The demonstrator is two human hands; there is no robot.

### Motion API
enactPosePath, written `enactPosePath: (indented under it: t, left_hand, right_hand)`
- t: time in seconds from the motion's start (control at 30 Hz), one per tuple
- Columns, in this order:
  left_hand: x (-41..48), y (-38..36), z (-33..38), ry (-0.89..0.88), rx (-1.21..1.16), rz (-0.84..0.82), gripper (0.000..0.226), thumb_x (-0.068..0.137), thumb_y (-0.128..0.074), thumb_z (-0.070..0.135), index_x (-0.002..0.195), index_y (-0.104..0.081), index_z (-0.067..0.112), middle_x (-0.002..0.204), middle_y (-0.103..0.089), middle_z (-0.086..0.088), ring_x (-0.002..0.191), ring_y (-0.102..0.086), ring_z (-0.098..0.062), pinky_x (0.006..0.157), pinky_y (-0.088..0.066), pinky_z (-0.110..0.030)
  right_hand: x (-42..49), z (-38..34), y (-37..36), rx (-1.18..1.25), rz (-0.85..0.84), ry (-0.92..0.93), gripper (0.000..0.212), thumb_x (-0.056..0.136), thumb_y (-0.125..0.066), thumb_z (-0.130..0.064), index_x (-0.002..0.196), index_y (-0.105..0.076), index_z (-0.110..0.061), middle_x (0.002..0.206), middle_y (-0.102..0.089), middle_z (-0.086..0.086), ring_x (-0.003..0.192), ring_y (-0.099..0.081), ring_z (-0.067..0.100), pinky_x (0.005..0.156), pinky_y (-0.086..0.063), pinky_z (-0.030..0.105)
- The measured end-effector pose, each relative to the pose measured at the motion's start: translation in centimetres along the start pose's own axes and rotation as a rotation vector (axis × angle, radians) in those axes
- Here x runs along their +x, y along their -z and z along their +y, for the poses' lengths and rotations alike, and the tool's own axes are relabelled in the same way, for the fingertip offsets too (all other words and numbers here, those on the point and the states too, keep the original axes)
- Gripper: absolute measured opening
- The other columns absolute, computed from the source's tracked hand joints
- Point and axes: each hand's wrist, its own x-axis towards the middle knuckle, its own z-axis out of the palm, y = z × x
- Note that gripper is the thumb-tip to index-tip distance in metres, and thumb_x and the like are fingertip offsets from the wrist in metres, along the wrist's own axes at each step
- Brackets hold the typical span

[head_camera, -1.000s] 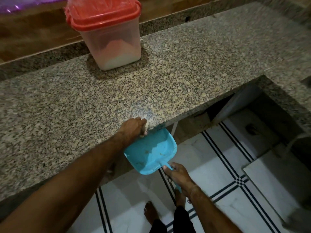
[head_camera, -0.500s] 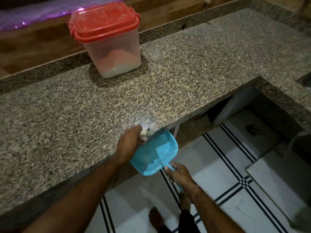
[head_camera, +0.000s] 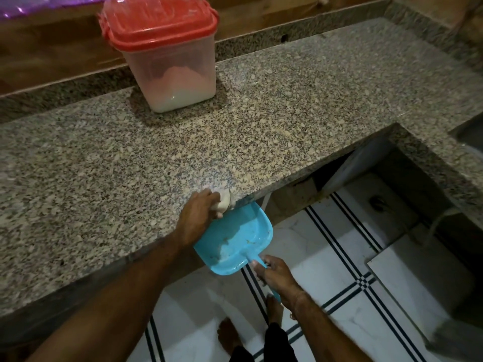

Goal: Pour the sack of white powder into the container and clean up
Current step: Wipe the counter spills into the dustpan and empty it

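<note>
We see the left hand at the front edge of the counter. Its fingers are curled around a small white wad. It looks like a cloth, but the picture is too dim for us to be sure. The wad sits right at the edge, so anything it pushes can fall off the stone.

The right hand is wrapped around the handle of the blue dustpan. It holds the pan just under the edge, right below the wad, with the open side tucked against the counter. We think this is so spilled powder drops into the pan and not onto the floor. A little white dust and some bits lie in the pan.

The container stands at the back of the counter, well away from both hands. Its red lid is on, and white powder fills the bottom part. We think the lid keeps the powder clean during the wiping. Pouring looks done, so this is the clean-up part.
</note>
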Motion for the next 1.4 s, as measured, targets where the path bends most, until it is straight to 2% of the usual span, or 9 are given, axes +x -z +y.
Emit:
enactPosePath:
  t: [0.13,0.33,0.43,0.57,0.63,0.77,0.97,1.27,1.4]
  left_hand:
    - [-4.9,-1.7,1.0,0.001,-0.088,-0.091,0.007,0.088,-0.071,0.023,0.095,-0.072,0.024,0.095,-0.063,0.003,0.084,-0.057,-0.016,0.068,-0.052,-0.034]
    - [-5.9,-2.2,1.7,0.164,-0.130,0.108,0.019,0.085,-0.078,0.018,0.102,-0.069,0.019,0.092,-0.055,0.001,0.086,-0.050,-0.020,0.066,-0.037,-0.031]
    - [-7.0,-1.9,2.2,0.257,-0.236,0.142,0.023,0.080,-0.078,0.031,0.097,-0.069,0.018,0.090,-0.055,0.002,0.081,-0.050,-0.016,0.066,-0.033,-0.030]
    - [-12.4,-2.7,2.6,0.514,-0.464,0.300,0.019,0.079,-0.074,0.034,0.088,-0.067,0.019,0.083,-0.060,0.001,0.076,-0.053,-0.007,0.065,-0.036,-0.021]
    - [-16.2,-2.8,1.9,0.703,-0.563,0.379,0.029,0.075,-0.071,0.045,0.087,-0.066,0.019,0.082,-0.064,-0.004,0.075,-0.059,-0.016,0.063,-0.040,-0.026]
    - [-24.5,-2.0,1.7,1.014,-0.548,0.524,0.032,0.067,-0.071,0.045,0.086,-0.064,0.020,0.081,-0.068,-0.003,0.072,-0.059,-0.015,0.056,-0.036,-0.011]
    - [-36.2,-0.9,2.1,1.307,-0.586,0.729,0.056,0.059,-0.067,0.060,0.096,-0.063,0.019,0.089,-0.067,-0.002,0.077,-0.064,-0.018,0.070,-0.049,-0.030]
    - [-52.7,-1.9,0.3,1.592,-0.697,1.069,0.033,0.073,-0.083,0.035,0.092,-0.063,0.017,0.084,-0.067,0.000,0.074,-0.061,-0.017,0.068,-0.051,-0.028]
    - [-59.7,-3.8,-2.0,1.696,-0.781,1.164,0.020,0.085,-0.082,0.013,0.087,-0.062,0.016,0.084,-0.066,-0.003,0.079,-0.061,-0.022,0.070,-0.046,-0.028]
  right_hand:
    - [-0.3,0.1,-0.3,-0.034,-0.020,-0.022,0.032,0.100,-0.067,-0.032,0.102,-0.069,-0.001,0.071,-0.063,0.000,0.060,-0.056,0.006,0.058,-0.048,0.021]
    - [-0.7,-0.1,-0.4,-0.075,-0.085,0.009,0.028,0.100,-0.067,-0.030,0.096,-0.068,-0.002,0.072,-0.061,0.000,0.063,-0.056,0.008,0.061,-0.049,0.024]
    - [-0.7,-0.2,-0.7,-0.137,-0.152,0.036,0.029,0.099,-0.067,-0.034,0.093,-0.069,-0.005,0.073,-0.064,-0.001,0.069,-0.059,0.011,0.067,-0.051,0.028]
    - [-0.7,0.0,-1.3,-0.193,-0.278,0.070,0.019,0.100,-0.068,-0.032,0.092,-0.071,-0.016,0.072,-0.065,-0.005,0.069,-0.060,0.008,0.064,-0.052,0.022]
    - [-0.6,0.7,-2.2,-0.224,-0.346,0.079,0.015,0.100,-0.068,-0.028,0.092,-0.072,-0.016,0.071,-0.064,-0.005,0.067,-0.059,0.007,0.062,-0.050,0.021]
    - [-1.3,1.7,-5.5,-0.370,-0.500,0.110,0.017,0.099,-0.069,-0.028,0.094,-0.073,-0.012,0.069,-0.064,-0.002,0.065,-0.059,0.010,0.062,-0.050,0.027]
    - [-5.7,2.7,-12.8,-0.575,-0.753,0.196,0.015,0.099,-0.069,-0.026,0.088,-0.072,-0.018,0.069,-0.066,-0.001,0.057,-0.058,0.004,0.057,-0.048,0.022]
    - [-12.8,6.7,-25.3,-0.851,-0.883,0.214,0.035,0.097,-0.070,-0.038,0.110,-0.069,-0.006,0.075,-0.067,0.003,0.057,-0.058,0.004,0.053,-0.049,0.016]
    - [-16.0,9.5,-31.8,-0.959,-0.892,0.221,0.027,0.099,-0.069,-0.033,0.107,-0.068,-0.007,0.075,-0.065,0.003,0.055,-0.054,0.006,0.047,-0.045,0.013]
